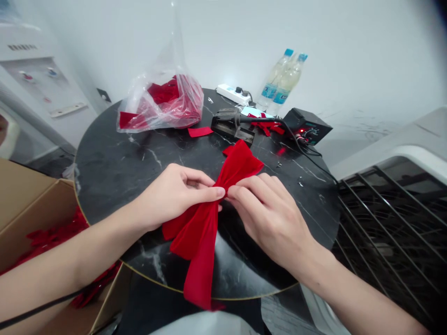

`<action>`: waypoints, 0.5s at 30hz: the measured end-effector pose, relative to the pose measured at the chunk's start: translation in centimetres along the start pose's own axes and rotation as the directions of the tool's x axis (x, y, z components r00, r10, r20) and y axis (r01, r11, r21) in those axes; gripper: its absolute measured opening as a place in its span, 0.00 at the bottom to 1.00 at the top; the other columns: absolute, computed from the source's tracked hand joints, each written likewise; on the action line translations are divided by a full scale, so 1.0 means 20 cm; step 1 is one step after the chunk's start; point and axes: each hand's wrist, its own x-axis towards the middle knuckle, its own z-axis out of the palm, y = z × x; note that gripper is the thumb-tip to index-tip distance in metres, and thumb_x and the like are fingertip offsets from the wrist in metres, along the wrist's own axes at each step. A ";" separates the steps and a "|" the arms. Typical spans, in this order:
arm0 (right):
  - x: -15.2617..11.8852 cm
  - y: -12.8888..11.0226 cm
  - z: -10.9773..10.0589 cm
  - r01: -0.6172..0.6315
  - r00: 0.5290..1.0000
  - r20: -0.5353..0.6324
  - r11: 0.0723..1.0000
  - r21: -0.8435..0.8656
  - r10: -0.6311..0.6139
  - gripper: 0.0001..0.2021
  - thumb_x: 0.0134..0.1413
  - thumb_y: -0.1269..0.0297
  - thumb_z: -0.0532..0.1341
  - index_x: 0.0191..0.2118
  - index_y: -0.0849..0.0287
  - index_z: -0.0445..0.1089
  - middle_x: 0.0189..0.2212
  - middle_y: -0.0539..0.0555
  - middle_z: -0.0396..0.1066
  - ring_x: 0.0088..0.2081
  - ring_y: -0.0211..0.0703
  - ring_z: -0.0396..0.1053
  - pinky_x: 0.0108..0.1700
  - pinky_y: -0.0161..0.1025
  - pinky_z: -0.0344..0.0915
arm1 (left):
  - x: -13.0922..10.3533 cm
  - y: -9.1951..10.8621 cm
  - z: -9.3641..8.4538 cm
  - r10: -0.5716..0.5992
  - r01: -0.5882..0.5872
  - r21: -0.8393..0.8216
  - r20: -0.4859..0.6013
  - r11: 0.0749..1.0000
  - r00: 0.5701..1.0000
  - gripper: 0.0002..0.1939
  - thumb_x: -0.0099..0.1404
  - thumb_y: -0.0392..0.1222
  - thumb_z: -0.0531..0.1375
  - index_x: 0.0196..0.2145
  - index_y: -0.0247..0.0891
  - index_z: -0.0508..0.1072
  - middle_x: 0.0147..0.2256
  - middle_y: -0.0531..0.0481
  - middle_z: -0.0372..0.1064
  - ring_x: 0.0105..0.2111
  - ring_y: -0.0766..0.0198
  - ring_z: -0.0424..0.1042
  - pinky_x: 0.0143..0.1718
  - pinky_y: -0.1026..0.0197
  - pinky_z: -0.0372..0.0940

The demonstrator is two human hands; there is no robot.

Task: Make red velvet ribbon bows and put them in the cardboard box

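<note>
A red velvet-like ribbon bow [200, 230] is held over the near half of the round black table, its loops at the top and its tails hanging past the front edge. My left hand [181, 193] is closed on it, thumb pressed across the gathered middle. From the other side, my right hand [263, 209] pinches at that same middle with thumb and index finger. Whatever small piece lies between the right fingertips is hidden, apart from a bit of red.
On the marble-patterned table [104, 158] stand a clear bag [164, 102] of red fabric, a soldering iron holder [232, 125], its black control box [307, 128], a power strip [233, 94] and water bottles [279, 83]. A cardboard box [38, 200] with red pieces sits left; a metal rack [387, 232] right.
</note>
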 end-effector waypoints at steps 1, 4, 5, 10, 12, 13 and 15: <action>-0.02 0.03 0.01 0.061 0.997 -0.048 0.998 0.017 -0.060 0.07 0.71 0.73 0.57 0.44 0.62 0.73 0.39 0.57 0.75 0.38 0.47 0.67 0.38 0.46 0.59 | 0.00 0.00 0.00 -0.047 0.050 -0.077 0.031 0.996 0.998 0.09 0.57 0.43 0.73 0.34 0.37 0.84 0.31 0.46 0.83 0.31 0.59 0.82 0.31 0.66 0.73; -0.06 0.11 0.05 0.206 0.970 -0.141 0.978 0.031 -0.200 0.09 0.70 0.75 0.58 0.48 0.58 0.73 0.43 0.56 0.78 0.41 0.47 0.71 0.40 0.45 0.62 | 0.00 -0.01 0.01 -0.097 0.104 -0.158 0.050 0.982 0.994 0.11 0.57 0.46 0.74 0.35 0.37 0.84 0.30 0.44 0.83 0.35 0.52 0.84 0.31 0.63 0.75; -0.07 0.12 0.05 0.200 0.969 -0.159 0.979 0.047 -0.190 0.09 0.69 0.75 0.58 0.49 0.57 0.73 0.43 0.56 0.78 0.42 0.47 0.72 0.41 0.45 0.63 | 0.01 -0.01 0.01 -0.064 0.065 -0.132 0.014 0.989 0.998 0.12 0.56 0.46 0.74 0.35 0.37 0.84 0.31 0.44 0.83 0.36 0.52 0.84 0.32 0.62 0.75; -0.06 0.00 0.04 -0.217 0.952 -0.130 0.912 0.349 0.276 0.08 0.65 0.64 0.67 0.46 0.60 0.74 0.36 0.53 0.77 0.37 0.41 0.74 0.42 0.38 0.69 | 0.02 -0.03 0.02 0.196 -0.154 0.179 -0.247 0.972 0.949 0.11 0.54 0.42 0.75 0.35 0.37 0.85 0.32 0.49 0.83 0.32 0.61 0.81 0.32 0.68 0.72; -0.04 -0.08 0.04 -0.296 0.940 -0.048 0.877 0.379 0.338 0.10 0.65 0.60 0.66 0.46 0.61 0.75 0.33 0.52 0.76 0.34 0.41 0.74 0.39 0.37 0.69 | 0.01 -0.02 0.03 0.239 -0.180 0.230 -0.264 0.956 0.934 0.10 0.55 0.43 0.75 0.34 0.38 0.84 0.32 0.50 0.83 0.31 0.63 0.80 0.31 0.69 0.71; -0.03 -0.11 0.04 -0.307 0.941 -0.021 0.879 0.365 0.337 0.09 0.65 0.61 0.65 0.46 0.62 0.75 0.34 0.52 0.77 0.33 0.42 0.75 0.39 0.38 0.69 | 0.01 -0.02 0.04 0.249 -0.187 0.240 -0.260 0.952 0.933 0.10 0.56 0.44 0.74 0.34 0.38 0.84 0.32 0.50 0.83 0.32 0.62 0.80 0.31 0.68 0.72; -0.01 -0.14 0.06 -0.325 0.941 0.006 0.895 0.305 0.339 0.07 0.67 0.67 0.62 0.45 0.61 0.76 0.35 0.53 0.78 0.33 0.43 0.76 0.38 0.39 0.68 | 0.01 -0.03 0.04 0.258 -0.194 0.252 -0.250 0.948 0.933 0.11 0.57 0.47 0.73 0.35 0.38 0.85 0.32 0.50 0.83 0.32 0.62 0.80 0.32 0.68 0.72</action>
